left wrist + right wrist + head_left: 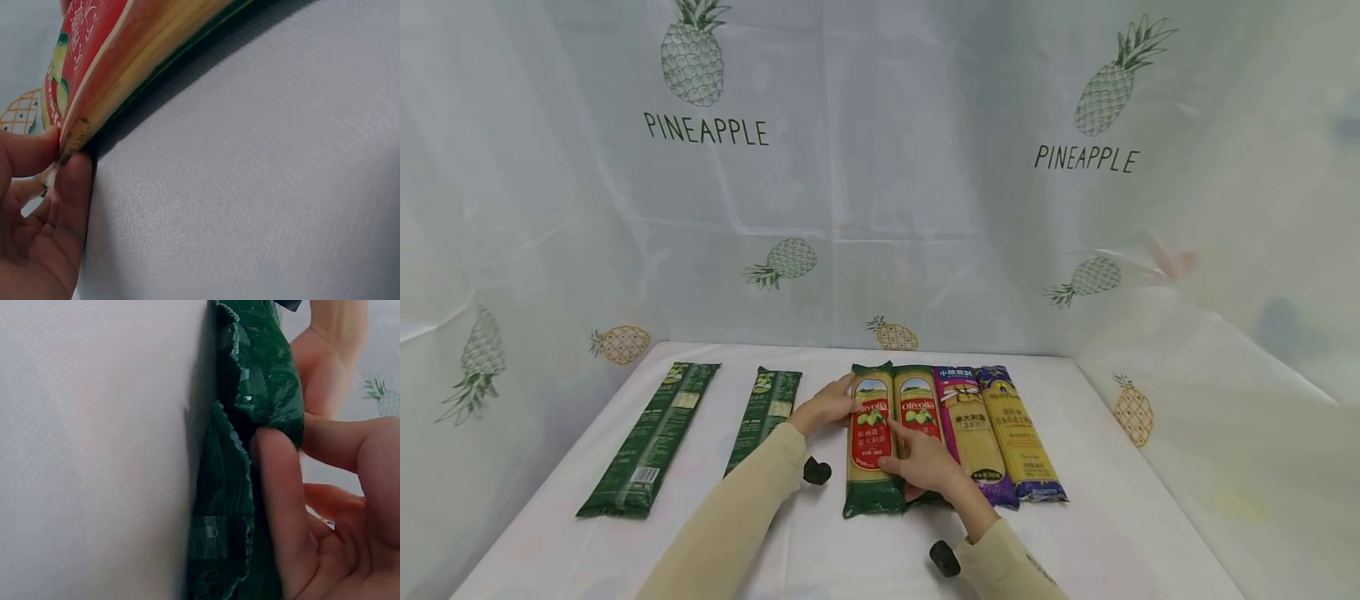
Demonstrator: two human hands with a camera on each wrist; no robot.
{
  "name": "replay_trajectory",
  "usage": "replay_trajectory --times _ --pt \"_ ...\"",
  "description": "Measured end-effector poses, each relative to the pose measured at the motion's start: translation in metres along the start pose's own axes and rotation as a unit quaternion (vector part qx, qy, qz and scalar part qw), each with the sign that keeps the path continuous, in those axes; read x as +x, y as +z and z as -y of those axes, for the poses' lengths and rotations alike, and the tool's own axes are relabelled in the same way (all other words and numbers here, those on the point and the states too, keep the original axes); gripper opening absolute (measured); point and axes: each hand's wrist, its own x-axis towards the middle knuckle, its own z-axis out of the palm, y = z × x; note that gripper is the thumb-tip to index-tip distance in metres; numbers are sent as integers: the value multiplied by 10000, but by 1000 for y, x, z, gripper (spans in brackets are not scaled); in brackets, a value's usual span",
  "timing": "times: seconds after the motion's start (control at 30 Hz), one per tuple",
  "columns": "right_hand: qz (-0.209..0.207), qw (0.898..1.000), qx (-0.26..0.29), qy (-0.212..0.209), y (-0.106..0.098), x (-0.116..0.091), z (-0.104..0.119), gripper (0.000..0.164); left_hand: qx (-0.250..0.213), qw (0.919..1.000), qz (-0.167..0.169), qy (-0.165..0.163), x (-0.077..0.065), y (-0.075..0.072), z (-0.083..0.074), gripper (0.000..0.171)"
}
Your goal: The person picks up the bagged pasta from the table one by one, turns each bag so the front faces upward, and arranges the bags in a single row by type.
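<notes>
A red-and-green pack of spaghetti point(871, 442) lies label up on the white table, held at both long sides. My left hand point(829, 406) pinches its left edge, thumb above and fingers below in the left wrist view, where the pack's side point(94, 81) tilts up from the cloth. Across from it, my right hand point(931, 463) grips the right edge near the lower end. In the right wrist view its fingers point(284, 500) reach between the green end of this pack point(269, 375) and a matching spaghetti pack point(219, 512) beside it, partly covered by the hand.
Right of the matching pack point(917, 392) lie a purple-and-yellow pasta pack point(973, 425) and a blue-and-yellow one point(1021, 433). To the left, two green packs lie back side up: one far left point(655, 442), another point(767, 408) partly behind the left sleeve. A pineapple-print curtain point(880, 167) stands behind.
</notes>
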Motion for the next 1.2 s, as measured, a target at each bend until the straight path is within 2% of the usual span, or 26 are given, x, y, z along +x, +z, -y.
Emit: replay_trajectory --times 0.1,0.23,0.33,0.47,0.67,0.9,1.2 --pt "63 9999 -100 -21 0 1 1 79 -141 9999 54 -58 1 0 2 82" --pt "172 9997 -189 -47 0 2 3 77 -505 9985 183 79 -4 -4 2 80" --pt "286 9994 -159 -101 -1 3 4 76 -817 9962 267 161 -8 -9 1 79" --pt "418 9989 -62 -216 -2 4 5 73 -956 9950 284 116 -11 -12 0 79" --pt "367 9992 -70 -172 -3 2 7 75 -829 9964 162 74 -12 -11 -2 78" --pt "22 9970 -778 -39 -3 -2 7 78 -686 9972 260 130 -11 -4 -8 79" --pt "15 9970 -713 -308 -6 -16 3 71 -373 9992 159 21 -16 -1 -6 78"
